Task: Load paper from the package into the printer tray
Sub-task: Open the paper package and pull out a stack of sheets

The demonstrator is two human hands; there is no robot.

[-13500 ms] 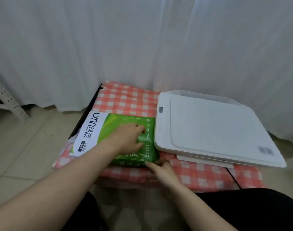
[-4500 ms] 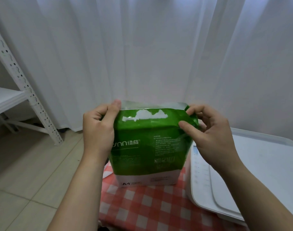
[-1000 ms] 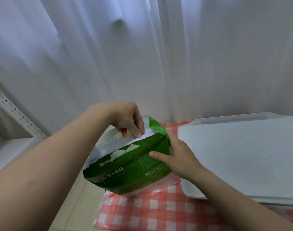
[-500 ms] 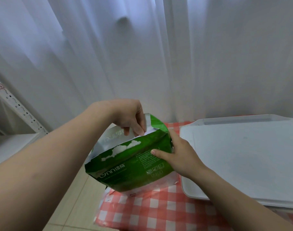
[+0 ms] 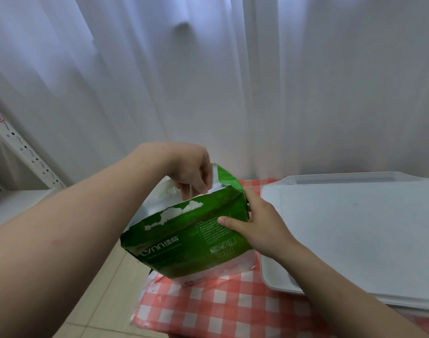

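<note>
The left hand [image 5: 191, 172] is reaching into the torn mouth of the package [image 5: 191, 242], fingers curled and apparently pinching the paper [image 5: 216, 190]. The right hand [image 5: 257, 225] is gripping the package's right edge, thumb pressing its front. The package is standing tilted on the counter [image 5: 220, 311], just beside the printer [image 5: 355, 228]. A hard pull risks creasing sheets against the wrapper, or tipping the package off the counter's left edge. The wrapper is looking glossy green and ragged along its top.

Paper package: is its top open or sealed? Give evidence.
Open. The package has a torn top edge; the left hand grips a flap of its gaping mouth.
</note>
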